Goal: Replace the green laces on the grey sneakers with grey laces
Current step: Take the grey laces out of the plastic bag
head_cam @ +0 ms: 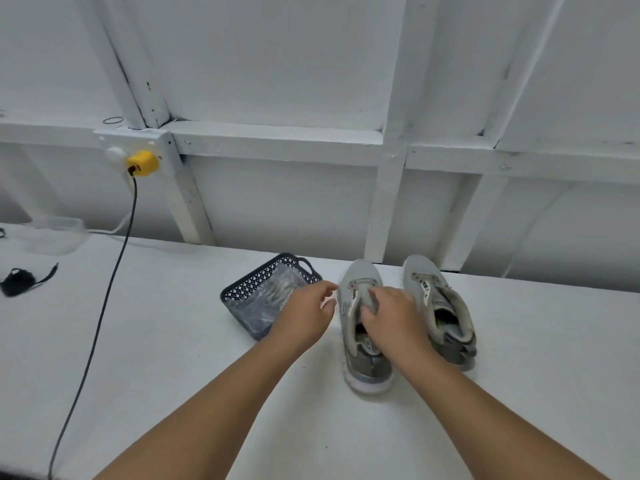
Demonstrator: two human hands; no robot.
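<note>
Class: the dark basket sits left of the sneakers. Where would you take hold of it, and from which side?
Grip the basket's far-end handle loop, coming from above: that cut-out stands clear, the bag of laces fills the inside, and the left hand hovers over the near right rim.

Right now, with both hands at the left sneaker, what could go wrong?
1. The right hand grips only the tongue of the left sneaker; pulling may drag the shoe into the right sneaker.
2. The left hand hovers beside the basket holding bagged laces; a careless sweep could shove it.
</note>
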